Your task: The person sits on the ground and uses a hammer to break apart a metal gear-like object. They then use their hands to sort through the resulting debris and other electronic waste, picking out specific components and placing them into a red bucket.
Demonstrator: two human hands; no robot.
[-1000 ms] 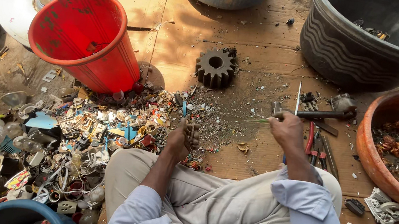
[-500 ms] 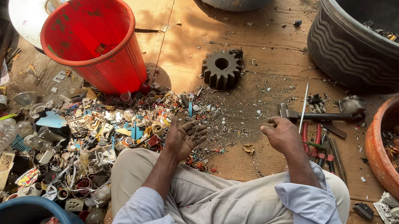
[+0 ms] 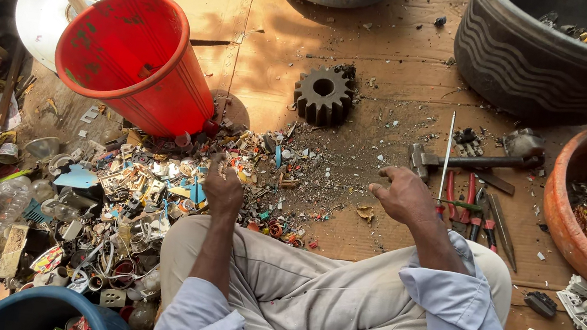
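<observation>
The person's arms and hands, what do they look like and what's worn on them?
Both hands, the left hand and the right hand, are bare, with no gloves; no rings or watch show. Each forearm is uncovered below a loose, light blue shirt sleeve pushed up toward the elbow, the cuffs creased and unbuttoned. Light beige trousers cover the folded legs.

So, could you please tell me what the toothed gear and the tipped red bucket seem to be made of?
The gear looks like cast metal: dark, dull, rusty grey, with thick teeth. The red bucket looks like plastic: smooth, evenly coloured and slightly glossy, with scuffed dirt inside.
</observation>
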